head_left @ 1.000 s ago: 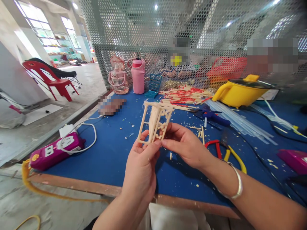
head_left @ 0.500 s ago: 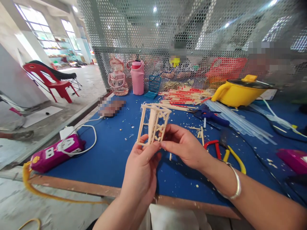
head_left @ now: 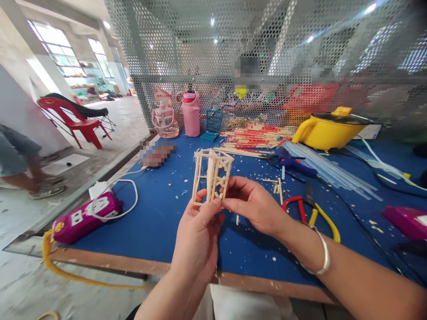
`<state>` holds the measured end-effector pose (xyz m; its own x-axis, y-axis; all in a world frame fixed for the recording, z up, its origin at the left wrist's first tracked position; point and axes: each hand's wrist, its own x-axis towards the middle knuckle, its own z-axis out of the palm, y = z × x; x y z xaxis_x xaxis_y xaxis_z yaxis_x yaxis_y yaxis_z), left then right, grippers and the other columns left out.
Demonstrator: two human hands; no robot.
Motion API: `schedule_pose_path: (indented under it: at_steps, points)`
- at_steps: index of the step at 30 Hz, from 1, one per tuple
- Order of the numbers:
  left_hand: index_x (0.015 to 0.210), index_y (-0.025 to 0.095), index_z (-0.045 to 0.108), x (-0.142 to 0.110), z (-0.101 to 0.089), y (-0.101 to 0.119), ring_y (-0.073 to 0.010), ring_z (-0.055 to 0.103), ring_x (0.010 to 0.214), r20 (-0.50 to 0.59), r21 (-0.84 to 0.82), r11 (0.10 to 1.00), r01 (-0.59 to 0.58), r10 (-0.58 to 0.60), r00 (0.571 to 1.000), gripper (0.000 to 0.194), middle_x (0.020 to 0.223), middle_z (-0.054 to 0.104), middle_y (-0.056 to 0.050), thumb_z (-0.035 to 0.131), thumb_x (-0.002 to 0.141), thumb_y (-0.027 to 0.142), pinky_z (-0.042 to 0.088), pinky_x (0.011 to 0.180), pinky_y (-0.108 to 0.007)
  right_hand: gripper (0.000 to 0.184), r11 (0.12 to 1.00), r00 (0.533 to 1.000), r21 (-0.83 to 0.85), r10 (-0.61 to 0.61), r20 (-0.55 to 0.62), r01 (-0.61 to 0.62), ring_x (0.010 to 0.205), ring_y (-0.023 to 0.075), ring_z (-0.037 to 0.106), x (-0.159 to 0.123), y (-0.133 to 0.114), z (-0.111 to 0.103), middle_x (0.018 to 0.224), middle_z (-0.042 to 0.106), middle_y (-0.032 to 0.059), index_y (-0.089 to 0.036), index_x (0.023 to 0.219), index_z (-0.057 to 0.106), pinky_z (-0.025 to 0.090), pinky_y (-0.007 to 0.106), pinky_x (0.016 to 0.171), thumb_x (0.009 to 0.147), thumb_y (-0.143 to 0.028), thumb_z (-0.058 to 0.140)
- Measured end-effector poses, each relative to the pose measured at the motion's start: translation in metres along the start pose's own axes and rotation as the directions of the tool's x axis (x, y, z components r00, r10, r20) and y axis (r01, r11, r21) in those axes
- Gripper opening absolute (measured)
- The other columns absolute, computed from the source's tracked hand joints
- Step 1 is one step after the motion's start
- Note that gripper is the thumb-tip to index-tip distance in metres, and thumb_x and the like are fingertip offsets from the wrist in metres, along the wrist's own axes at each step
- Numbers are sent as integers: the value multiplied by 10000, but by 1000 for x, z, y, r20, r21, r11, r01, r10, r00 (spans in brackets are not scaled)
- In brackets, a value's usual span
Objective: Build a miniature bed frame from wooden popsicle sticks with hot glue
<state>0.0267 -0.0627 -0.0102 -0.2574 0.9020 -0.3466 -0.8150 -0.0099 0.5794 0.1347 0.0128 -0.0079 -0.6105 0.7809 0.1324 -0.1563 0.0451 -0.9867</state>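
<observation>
A small open frame of pale wooden sticks (head_left: 209, 175) is held up over the blue table (head_left: 150, 213). My left hand (head_left: 198, 231) grips its lower end, thumb in front and fingers behind. At the frame's lower right corner, my right hand (head_left: 255, 202) pinches with thumb and forefinger; whether a separate small piece lies between them is hidden. To the right of my right hand lie cutting pliers (head_left: 310, 209) with one red and one yellow handle. Short cut sticks (head_left: 279, 189) and wood chips are scattered nearby.
Red-marked sticks (head_left: 256, 138) are piled at the back, beside a blue glue gun (head_left: 293, 163), clear glue sticks (head_left: 333, 171) and a yellow pot (head_left: 333, 131). Pink bottles (head_left: 191, 115) stand back left. A purple power strip (head_left: 88, 218) with cables occupies the left edge.
The view has shifted slightly. Both hands keep their hold on the stick frame, which is turned a little. At the far left, a person's legs have come further into view.
</observation>
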Motion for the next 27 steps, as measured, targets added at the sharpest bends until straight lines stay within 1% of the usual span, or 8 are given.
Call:
schedule_pose_path:
  at_steps: [6,12,18,20,22,24,26,27]
  points:
    - [1067,200,515,1,0,0,-64,601,684,33,-5,1000,6,-5,999,444,901,670,-8,717,698,57,471,663,-202,196,1000,1000,-18,7,0,-7,705,111,599,-1,-2,0,769,653,-24,-194,789,598,490,263,709,684,-252,752]
    - [1045,185,534,3,0,-1,-65,600,691,22,-2,1000,4,-4,1000,385,897,665,-11,728,721,111,473,665,-200,211,1000,1000,-21,-11,16,11,714,110,599,1,1,-1,770,650,-29,-200,803,594,491,257,710,669,-220,756]
    - [1028,192,543,4,2,-2,-72,603,706,76,-25,1000,-9,10,997,372,888,657,-13,711,718,74,485,676,-195,178,996,999,-83,-39,-5,38,722,117,586,2,-2,-5,779,628,-15,-201,842,589,496,270,710,718,-260,702]
    - [1032,189,547,4,4,-2,-71,602,702,74,-23,1000,1,1,997,368,893,654,-16,700,722,62,488,673,-193,211,991,997,-111,-73,-33,69,748,122,585,1,-3,-5,812,616,-9,-209,904,564,497,274,713,728,-240,676]
    - [1042,184,548,4,5,-3,-71,604,699,62,-17,1000,14,-13,998,363,901,655,-22,687,731,57,492,673,-194,264,966,978,-203,-184,-103,160,758,124,573,-2,-4,-4,837,581,-10,-224,953,515,494,271,696,730,-209,656]
    - [1050,180,546,4,5,-3,-73,608,703,61,-10,1000,19,-18,998,356,902,657,-27,674,742,55,493,675,-194,293,844,912,-440,-392,-118,306,759,128,551,-5,-5,-6,850,551,-9,-238,970,491,485,277,689,730,-169,643]
    - [1049,182,545,5,5,-4,-72,610,704,78,-10,1000,13,-12,997,349,892,658,-24,670,748,59,488,675,-190,274,566,810,-698,-586,35,440,782,146,542,-8,-6,-8,871,561,9,-240,978,520,475,302,712,745,-139,621]
    - [1046,185,546,5,4,-4,-72,610,704,92,-14,1000,11,-9,996,344,886,657,-20,671,749,62,485,676,-188,263,409,765,-778,-628,140,478,799,159,544,-9,-8,-10,885,576,24,-238,992,546,470,319,726,759,-134,607]
